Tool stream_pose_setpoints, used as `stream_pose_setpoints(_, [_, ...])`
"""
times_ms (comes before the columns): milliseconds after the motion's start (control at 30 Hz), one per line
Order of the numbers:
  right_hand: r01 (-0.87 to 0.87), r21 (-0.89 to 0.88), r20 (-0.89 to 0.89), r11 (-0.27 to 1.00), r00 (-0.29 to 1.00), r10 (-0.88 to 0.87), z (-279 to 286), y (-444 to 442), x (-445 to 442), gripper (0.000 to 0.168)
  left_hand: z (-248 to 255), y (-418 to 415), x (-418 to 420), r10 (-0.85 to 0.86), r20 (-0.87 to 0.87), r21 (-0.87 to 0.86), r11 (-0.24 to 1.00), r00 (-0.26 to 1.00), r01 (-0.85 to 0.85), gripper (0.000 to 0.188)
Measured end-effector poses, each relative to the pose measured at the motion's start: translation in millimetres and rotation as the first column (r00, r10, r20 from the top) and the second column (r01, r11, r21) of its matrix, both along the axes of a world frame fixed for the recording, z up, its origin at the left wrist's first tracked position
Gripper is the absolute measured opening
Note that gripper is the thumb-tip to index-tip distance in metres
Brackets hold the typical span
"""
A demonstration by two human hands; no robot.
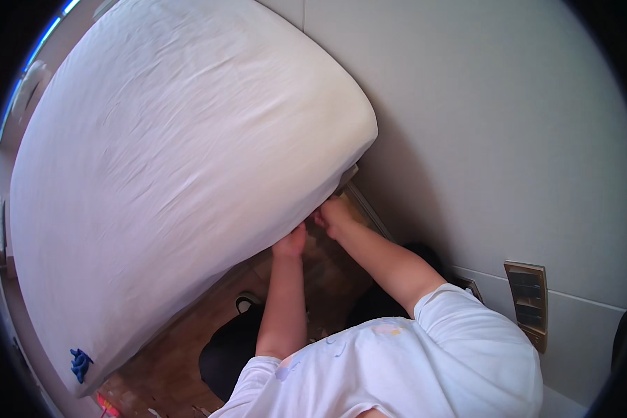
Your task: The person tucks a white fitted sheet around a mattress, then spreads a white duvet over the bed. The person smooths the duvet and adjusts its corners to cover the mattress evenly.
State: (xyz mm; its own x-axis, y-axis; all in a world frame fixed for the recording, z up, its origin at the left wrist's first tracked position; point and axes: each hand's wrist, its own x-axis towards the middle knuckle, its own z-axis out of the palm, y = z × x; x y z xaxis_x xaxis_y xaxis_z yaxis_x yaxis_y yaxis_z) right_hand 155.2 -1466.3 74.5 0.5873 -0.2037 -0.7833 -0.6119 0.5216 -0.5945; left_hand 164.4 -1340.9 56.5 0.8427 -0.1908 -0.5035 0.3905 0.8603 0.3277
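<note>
A bed mattress in a white fitted sheet (pixel 198 141) fills the left and middle of the view, its top lightly creased. My left hand (pixel 291 241) is at the mattress's near side edge, with its fingertips hidden under the edge. Farther along the same edge, closer to the wall, my right hand (pixel 333 215) has its fingers bent against the underside of the sheet-covered edge. Whether either hand grips the sheet's hem or the mattress cannot be told, as shadow and the edge hide the fingers.
A grey wall panel (pixel 480 130) rises on the right, with a framed switch or socket panel (pixel 526 298) low on it. A small blue item (pixel 80 365) lies on the mattress's lower left corner. Below are a brown floor (pixel 162 366) and a pink-red object (pixel 107 405).
</note>
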Motion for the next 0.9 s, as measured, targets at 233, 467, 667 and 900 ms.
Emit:
stream_pose_setpoints(233, [0.265, 0.723, 0.162, 0.638, 0.833, -0.529, -14, -27, 8, 0.041, 27, -8, 5, -0.001, 0.005, -0.031, 1.000, 1.000, 0.001, 0.040])
stream_pose_setpoints(467, [0.366, 0.742, 0.136, 0.562, 0.738, -0.661, 57, -6, 19, 0.055, 33, -8, 4, 0.006, -0.019, 0.039, 0.999, 1.000, -0.005, 0.040])
stream_pose_setpoints(667, [0.258, 0.801, 0.235, 0.541, 0.696, -0.679, 46, -9, 28, 0.054, 45, -12, 0, 0.163, -0.128, 0.092, 0.984, 0.978, -0.152, 0.036])
stream_pose_setpoints(900, [0.184, 0.729, 0.324, 0.659, 0.756, -0.569, 22, -27, 29, 0.045, 9, 10, 1, 0.166, -0.113, -0.247, 0.950, 0.980, -0.189, 0.033])
